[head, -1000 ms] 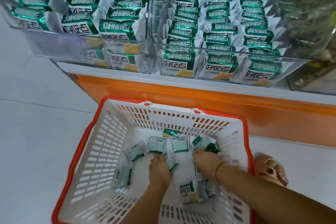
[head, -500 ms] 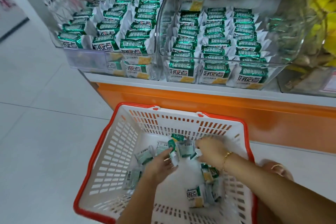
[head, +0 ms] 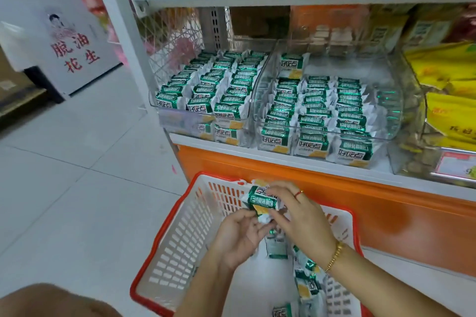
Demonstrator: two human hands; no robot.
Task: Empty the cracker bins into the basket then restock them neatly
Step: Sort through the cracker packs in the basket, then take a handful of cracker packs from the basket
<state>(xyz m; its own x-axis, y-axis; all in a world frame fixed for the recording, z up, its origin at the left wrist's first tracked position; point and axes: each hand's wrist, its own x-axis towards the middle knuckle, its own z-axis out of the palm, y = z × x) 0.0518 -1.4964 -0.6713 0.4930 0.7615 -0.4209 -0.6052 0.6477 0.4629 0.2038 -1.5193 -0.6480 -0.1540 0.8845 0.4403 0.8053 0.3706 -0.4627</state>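
Observation:
A white basket with a red rim (head: 180, 237) stands on the floor below the shelf, with a few green-and-white cracker packs (head: 306, 283) lying inside. Above its far edge my right hand (head: 301, 216) grips a small stack of cracker packs (head: 261, 202). My left hand (head: 239, 234) is under the stack, palm up, fingers pinching the lower wrapper end. Two clear bins sit on the shelf: the left bin (head: 180, 121) and the right bin (head: 386, 131), both filled with neat rows of the same packs.
An orange shelf base (head: 386, 213) runs behind the basket. Bins with yellow snack bags (head: 448, 100) stand to the right. A white upright post (head: 123, 41) and a sign (head: 64, 41) stand left. Pale tiled floor (head: 77, 188) spreads to the left.
Both hands have risen out of the basket bottom with gathered packs, now held at the far rim. The view has tilted up, showing more of the shelf.

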